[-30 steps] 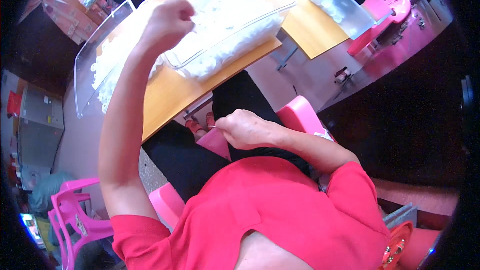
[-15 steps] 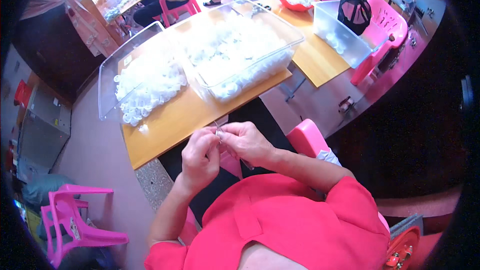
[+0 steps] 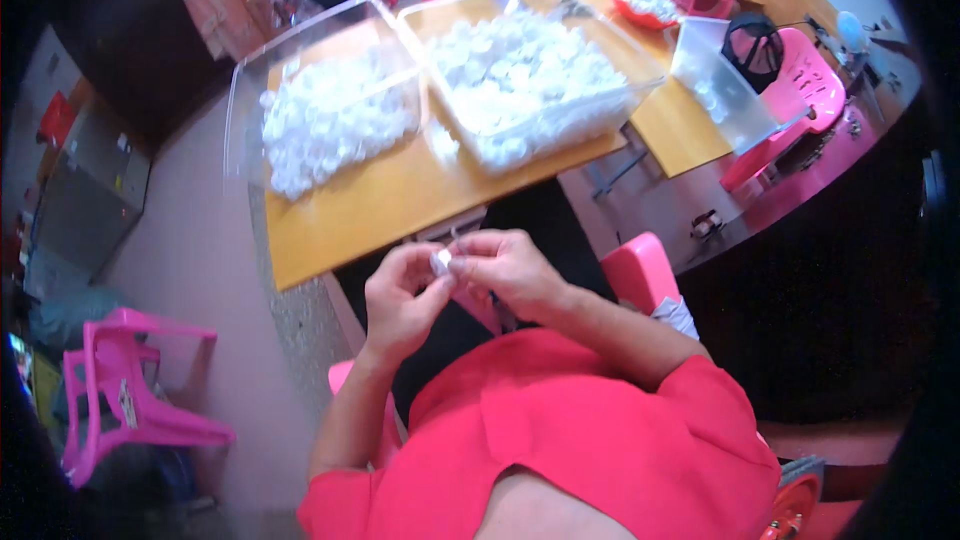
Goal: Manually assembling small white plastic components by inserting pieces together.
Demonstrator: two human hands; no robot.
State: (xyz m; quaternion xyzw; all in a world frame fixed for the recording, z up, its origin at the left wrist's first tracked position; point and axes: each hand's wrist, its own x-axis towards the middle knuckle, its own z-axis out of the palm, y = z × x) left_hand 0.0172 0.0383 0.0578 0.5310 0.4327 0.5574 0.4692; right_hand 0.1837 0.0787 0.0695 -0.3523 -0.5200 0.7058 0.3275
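Note:
Just off the table's near edge, my hands meet over my lap. My left hand (image 3: 402, 298) pinches a small white plastic piece (image 3: 441, 261) between thumb and fingers. My right hand (image 3: 512, 272) is closed against the same piece from the other side, thumb and forefinger together. A thin, pale tip pokes up by the right fingers; what it belongs to is too small to tell. Beyond my hands, many similar white pieces fill a see-through tub (image 3: 560, 145). A loose heap of white pieces (image 3: 335, 125) lies in another see-through tub (image 3: 232, 130) to its left.
The tubs stand on a wooden table (image 3: 330, 240). Farther right are a bin (image 3: 735, 100), a black cap (image 3: 752, 48), a red bowl (image 3: 640, 12) of white pieces and a pink chair (image 3: 805, 85). A pink stool (image 3: 150, 410) stands at lower left. Other people sit at the back.
My view has shifted, so the table and tubs appear higher and farther right. My fingers have loosened and spread a little, and the white piece now shows between them.

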